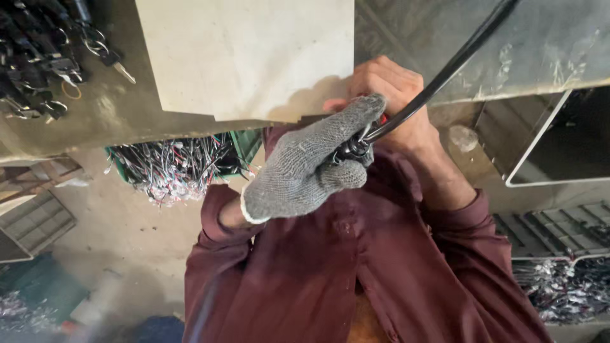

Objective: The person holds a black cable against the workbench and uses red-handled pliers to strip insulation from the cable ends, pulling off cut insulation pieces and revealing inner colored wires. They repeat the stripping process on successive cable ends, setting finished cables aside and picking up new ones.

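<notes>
workbench (pixel 95 121) behind; gloved left hand (pixel 305 168), bare right hand (pixel 391 105) both gripping black cable (pixel 445 73).

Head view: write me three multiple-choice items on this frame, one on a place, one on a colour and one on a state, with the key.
1. Where is the green bin of wire bundles?
A. Left of the gloved left hand, below the bench edge
B. On top of the pale board
C. At the frame's right edge

2. What colour is the person's shirt?
A. Blue
B. White
C. Maroon

3. How is the left hand set?
A. Flat and open
B. Closed around the black cable
C. Clear of the cable

Key: 1 A, the bin shows under the bench, left of the glove. 2 C, both sleeves and the front are maroon. 3 B, the grey glove's fingers wrap the cable's lower end.
</notes>
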`<action>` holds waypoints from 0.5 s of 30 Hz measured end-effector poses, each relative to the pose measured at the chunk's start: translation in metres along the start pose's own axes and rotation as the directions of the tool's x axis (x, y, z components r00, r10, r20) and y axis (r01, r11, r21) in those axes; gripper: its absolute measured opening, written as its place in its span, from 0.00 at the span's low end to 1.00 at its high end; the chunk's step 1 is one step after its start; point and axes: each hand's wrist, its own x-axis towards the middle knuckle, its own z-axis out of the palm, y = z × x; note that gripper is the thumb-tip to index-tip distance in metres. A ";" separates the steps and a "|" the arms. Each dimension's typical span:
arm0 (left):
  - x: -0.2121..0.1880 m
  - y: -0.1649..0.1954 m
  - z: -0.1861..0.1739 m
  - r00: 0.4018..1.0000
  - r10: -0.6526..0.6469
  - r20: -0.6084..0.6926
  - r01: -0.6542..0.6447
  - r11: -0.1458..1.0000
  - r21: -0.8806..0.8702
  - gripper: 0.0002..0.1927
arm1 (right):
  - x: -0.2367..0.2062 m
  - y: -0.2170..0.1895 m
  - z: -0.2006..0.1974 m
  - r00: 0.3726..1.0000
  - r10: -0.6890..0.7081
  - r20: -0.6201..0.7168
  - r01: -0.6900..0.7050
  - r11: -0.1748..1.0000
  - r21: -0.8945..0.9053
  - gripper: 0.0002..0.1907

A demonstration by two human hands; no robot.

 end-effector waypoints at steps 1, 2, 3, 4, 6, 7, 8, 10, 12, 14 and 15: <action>0.000 0.001 -0.001 1.000 -0.028 0.012 0.028 0.998 -0.053 0.33 | 0.006 0.000 -0.002 1.000 -0.005 0.013 0.005 1.000 -0.002 0.21; -0.001 0.001 -0.002 0.996 -0.088 0.005 0.088 0.995 -0.048 0.33 | 0.010 -0.003 -0.004 0.999 -0.002 0.032 0.002 1.000 0.002 0.21; -0.001 0.000 -0.003 0.989 -0.148 -0.012 0.148 0.988 -0.046 0.33 | 0.013 -0.006 -0.006 0.999 0.026 0.040 -0.026 1.000 -0.010 0.22; -0.002 -0.003 -0.004 0.997 0.010 -0.071 -0.003 0.995 0.096 0.32 | 0.014 -0.009 -0.007 0.998 0.051 0.044 -0.050 0.998 -0.025 0.22; -0.002 -0.011 -0.007 0.969 0.224 -0.107 -0.162 0.897 0.411 0.31 | 0.008 -0.013 -0.006 0.991 0.122 0.059 -0.113 0.985 -0.130 0.20; -0.002 -0.014 -0.009 0.955 0.272 -0.116 -0.160 0.805 0.571 0.31 | 0.002 -0.013 -0.004 0.983 0.169 0.071 -0.150 0.964 -0.218 0.19; -0.001 -0.017 -0.011 0.965 0.219 -0.144 -0.045 0.677 0.734 0.33 | -0.005 -0.010 -0.002 0.974 0.212 0.078 -0.179 0.934 -0.309 0.18; -0.001 -0.017 -0.020 0.966 0.145 -0.216 0.113 0.514 0.850 0.34 | -0.016 -0.001 0.000 0.959 0.281 0.045 -0.223 0.840 -0.495 0.24; -0.001 -0.011 -0.039 0.930 0.131 -0.345 0.224 0.541 0.810 0.31 | -0.016 0.010 -0.008 0.980 0.199 0.019 -0.143 0.765 -0.628 0.32; -0.008 0.002 -0.072 0.873 0.182 -0.452 0.297 0.535 0.791 0.29 | -0.001 0.016 -0.032 0.997 0.020 0.074 0.037 0.718 -0.695 0.42; -0.011 0.006 -0.091 0.852 0.251 -0.459 0.293 0.499 0.816 0.29 | 0.012 0.016 -0.045 0.996 0.063 0.071 -0.009 0.804 -0.594 0.37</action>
